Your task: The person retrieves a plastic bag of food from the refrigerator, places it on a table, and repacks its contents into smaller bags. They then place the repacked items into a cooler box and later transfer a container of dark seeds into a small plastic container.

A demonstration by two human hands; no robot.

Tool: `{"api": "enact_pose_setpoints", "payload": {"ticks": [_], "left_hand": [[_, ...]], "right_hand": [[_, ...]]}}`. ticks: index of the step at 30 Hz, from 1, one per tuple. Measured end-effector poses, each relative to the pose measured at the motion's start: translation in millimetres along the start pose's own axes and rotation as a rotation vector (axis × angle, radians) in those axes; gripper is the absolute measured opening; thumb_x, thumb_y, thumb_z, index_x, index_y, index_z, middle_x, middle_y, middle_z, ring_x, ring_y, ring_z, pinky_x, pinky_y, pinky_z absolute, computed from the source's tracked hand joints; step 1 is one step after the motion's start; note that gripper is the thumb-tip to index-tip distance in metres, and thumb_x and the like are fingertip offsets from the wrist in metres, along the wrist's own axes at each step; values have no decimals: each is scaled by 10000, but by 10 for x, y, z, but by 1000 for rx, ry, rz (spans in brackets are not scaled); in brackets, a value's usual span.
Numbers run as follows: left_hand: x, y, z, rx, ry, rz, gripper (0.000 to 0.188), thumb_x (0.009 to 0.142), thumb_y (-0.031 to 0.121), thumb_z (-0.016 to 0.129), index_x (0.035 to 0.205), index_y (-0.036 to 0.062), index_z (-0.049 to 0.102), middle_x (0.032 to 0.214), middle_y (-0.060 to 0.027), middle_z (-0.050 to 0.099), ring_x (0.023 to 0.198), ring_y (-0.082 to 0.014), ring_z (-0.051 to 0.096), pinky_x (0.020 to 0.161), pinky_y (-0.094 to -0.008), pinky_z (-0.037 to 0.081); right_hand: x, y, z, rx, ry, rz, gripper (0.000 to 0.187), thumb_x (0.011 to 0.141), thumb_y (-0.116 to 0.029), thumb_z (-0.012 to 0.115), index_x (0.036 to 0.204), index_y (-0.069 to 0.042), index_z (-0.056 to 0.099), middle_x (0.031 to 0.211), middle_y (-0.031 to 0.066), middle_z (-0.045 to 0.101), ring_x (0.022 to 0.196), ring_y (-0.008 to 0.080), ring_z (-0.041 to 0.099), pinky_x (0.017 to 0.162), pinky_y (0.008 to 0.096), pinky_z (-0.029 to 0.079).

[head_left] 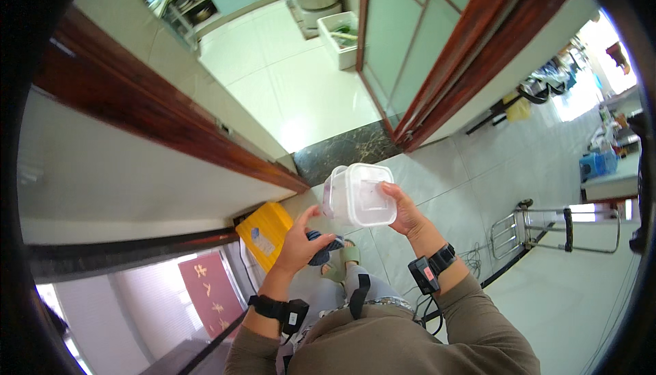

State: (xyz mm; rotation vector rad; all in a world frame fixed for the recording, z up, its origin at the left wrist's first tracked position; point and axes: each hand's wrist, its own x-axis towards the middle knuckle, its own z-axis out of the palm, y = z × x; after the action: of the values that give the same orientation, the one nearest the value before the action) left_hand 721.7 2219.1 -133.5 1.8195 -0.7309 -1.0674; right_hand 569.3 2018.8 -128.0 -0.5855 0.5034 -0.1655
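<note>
A clear plastic food container point(337, 201) with a white-rimmed lid point(372, 205) is held up in front of me, tilted so the lid faces me. My right hand point(408, 218) grips its right side, thumb lying across the lid and the other fingers hidden behind. To the container's left is my left hand point(295, 245), its index finger stretched toward the container's side; I cannot tell if it touches. A dark blue striped cloth point(324, 248) bunches under the left thumb, seemingly held against the palm.
A dark stone threshold point(348, 151) lies ahead, between a wooden door frame point(171, 136) and a glass-paneled door point(410, 40). Beyond it stands a white bin point(339, 40) with greens. A yellow box point(263, 233) is at left; a folding metal cart point(547, 228) and loose cables point(473, 260) are at right.
</note>
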Motion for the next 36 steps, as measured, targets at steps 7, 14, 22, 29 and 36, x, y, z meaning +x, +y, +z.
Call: {"api": "enact_pose_setpoints", "payload": {"ticks": [7,14,22,29,36], "left_hand": [[405,484,242,-478,-298,160,1059,655,156,784,1452,60,92,1397,-155,353,1246,-214,374,995,-333,332],[1341,704,413,-113,-127,299,1104,600,166,808,1442,69,100,1435,-188,283,1236,-272,413,931,-352,422],[2673,1488,426,-11,-54,300,1024,601,148,812,1391,126,160,1043,-159,594,833,-254,647,764,-333,502],[3399,1954,-119,-315,78,405,1107,634,-32,773,1422,155,18,1340,-144,377,1186,-259,463,931,-380,458],[4622,1875,-1052,49,318,400,1130,609,258,819,1411,55,49,1300,-210,416,1194,-330,460,973,-362,403]], "right_hand": [[-353,-342,121,-135,9,-111,609,816,-384,609,1267,-6,454,1193,110,558,1092,216,544,966,341,420],[209,-969,-341,-188,-37,-64,534,833,-363,585,1226,-10,502,1171,100,571,1060,198,552,945,329,426],[1147,-2332,-630,226,-67,-124,478,827,-349,577,1173,-23,531,1105,107,601,1004,230,584,892,385,469],[2145,-3099,-325,359,-163,-105,522,821,-399,574,1206,-52,510,1137,118,583,1043,278,555,922,432,440],[3689,-3421,84,133,-38,-76,536,835,-396,530,1248,-57,486,1193,119,562,1099,296,530,963,483,396]]}}
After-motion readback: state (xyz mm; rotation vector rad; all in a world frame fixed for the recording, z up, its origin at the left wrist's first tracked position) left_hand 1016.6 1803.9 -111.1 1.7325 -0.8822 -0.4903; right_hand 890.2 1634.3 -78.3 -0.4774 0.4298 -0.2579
